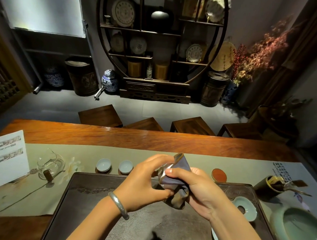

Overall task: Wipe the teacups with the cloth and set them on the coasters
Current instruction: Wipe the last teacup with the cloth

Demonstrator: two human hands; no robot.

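Note:
Above the dark tea tray (98,199) both hands work a grey-blue cloth (182,166) with a brown edge. A teacup (167,168) is wrapped inside it; only a sliver of its pale rim shows. My left hand (143,185) curls round the cup and cloth from the left. My right hand (196,188) grips the cloth, thumb pressed on the cup's rim. Two pale teacups (103,165) (126,166) stand on coasters beyond the tray's far edge. A red coaster (219,174) lies bare to the right.
A glass pitcher (50,166) stands at the left, beside a white card (5,157). On the right are a celadon lid holder (245,208), a large celadon bowl (298,231) and a dark utensil holder (271,185). Wooden stools stand past the table's far side.

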